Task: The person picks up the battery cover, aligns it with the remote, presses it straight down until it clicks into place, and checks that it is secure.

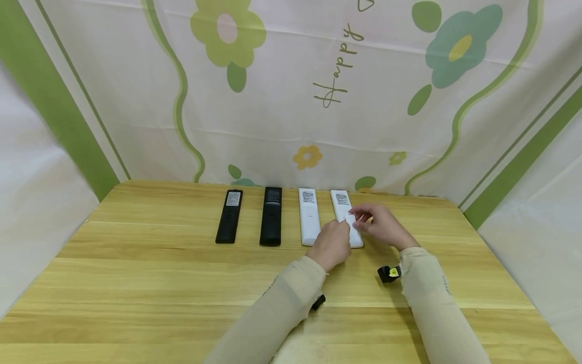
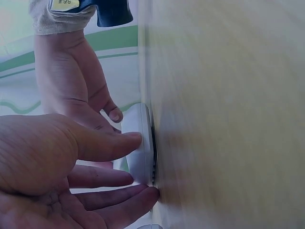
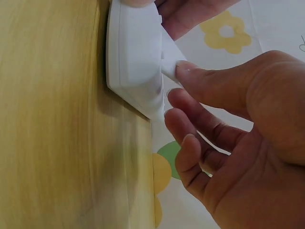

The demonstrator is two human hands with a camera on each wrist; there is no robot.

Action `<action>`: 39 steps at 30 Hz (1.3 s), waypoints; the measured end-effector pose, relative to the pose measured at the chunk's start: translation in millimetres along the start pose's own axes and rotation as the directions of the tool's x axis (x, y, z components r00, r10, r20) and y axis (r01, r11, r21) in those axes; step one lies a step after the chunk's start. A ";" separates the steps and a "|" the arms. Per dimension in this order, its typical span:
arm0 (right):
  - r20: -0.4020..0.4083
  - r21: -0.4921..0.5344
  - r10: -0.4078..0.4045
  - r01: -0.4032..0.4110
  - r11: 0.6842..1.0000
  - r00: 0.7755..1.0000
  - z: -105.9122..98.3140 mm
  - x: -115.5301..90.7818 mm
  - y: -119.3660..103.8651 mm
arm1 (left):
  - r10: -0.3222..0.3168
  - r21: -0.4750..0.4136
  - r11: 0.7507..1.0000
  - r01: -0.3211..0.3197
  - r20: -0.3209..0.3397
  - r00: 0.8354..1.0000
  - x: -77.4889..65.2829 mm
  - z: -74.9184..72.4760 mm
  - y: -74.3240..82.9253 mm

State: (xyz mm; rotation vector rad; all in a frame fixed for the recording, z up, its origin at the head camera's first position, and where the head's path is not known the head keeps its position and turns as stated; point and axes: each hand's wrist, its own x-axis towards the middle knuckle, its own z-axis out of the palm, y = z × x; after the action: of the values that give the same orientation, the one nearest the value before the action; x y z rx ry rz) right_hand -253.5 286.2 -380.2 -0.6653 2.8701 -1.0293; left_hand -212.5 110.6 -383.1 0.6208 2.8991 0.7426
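Observation:
The rightmost white remote control (image 1: pixel 341 202) lies back side up on the table, its printed label at the far end. My left hand (image 1: pixel 331 244) grips its near end, with the thumb on one side and fingers on the other in the left wrist view. Over the same remote is my right hand (image 1: pixel 384 225), which pinches the white battery cover (image 3: pixel 170 61) between thumb and a finger. That cover stands tilted up from the remote's back in the right wrist view. Whether batteries lie inside the remote is hidden.
To the left, in a row, lie another white remote (image 1: pixel 309 215), a wide black remote (image 1: pixel 271 217) and a narrower black remote (image 1: pixel 229 217). A patterned cloth (image 1: pixel 273 116) hangs behind the wooden table (image 1: pixel 159 283). Black wrist devices (image 1: pixel 389 274) sit under the sleeves.

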 end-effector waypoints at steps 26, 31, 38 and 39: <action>0.127 -0.199 0.077 -0.051 0.979 0.989 1.8 -0.1 -12.8 | -0.008 -0.002 1.000 0.008 -0.009 1.000 0.1 0.8 0.4; 0.128 -0.224 0.072 -0.042 0.974 0.989 2.1 -1.1 -14.0 | -0.006 -0.002 1.000 0.006 -0.008 1.000 -0.5 1.1 -0.5; 0.160 -0.311 0.052 0.000 0.950 0.986 1.9 -1.5 -21.2 | -0.005 -0.017 1.000 0.004 -0.013 1.000 -1.3 0.6 -1.1; 0.166 -0.322 0.048 0.008 0.947 0.985 1.9 -1.6 -22.7 | -0.005 -0.020 1.000 0.005 -0.014 1.000 -1.3 0.2 -1.1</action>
State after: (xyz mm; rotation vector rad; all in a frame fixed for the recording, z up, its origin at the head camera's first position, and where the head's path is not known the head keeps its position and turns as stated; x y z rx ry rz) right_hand -243.0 269.9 -368.0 -0.6976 2.9059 -0.4719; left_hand -211.7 109.3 -383.9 0.6083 2.9017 0.7771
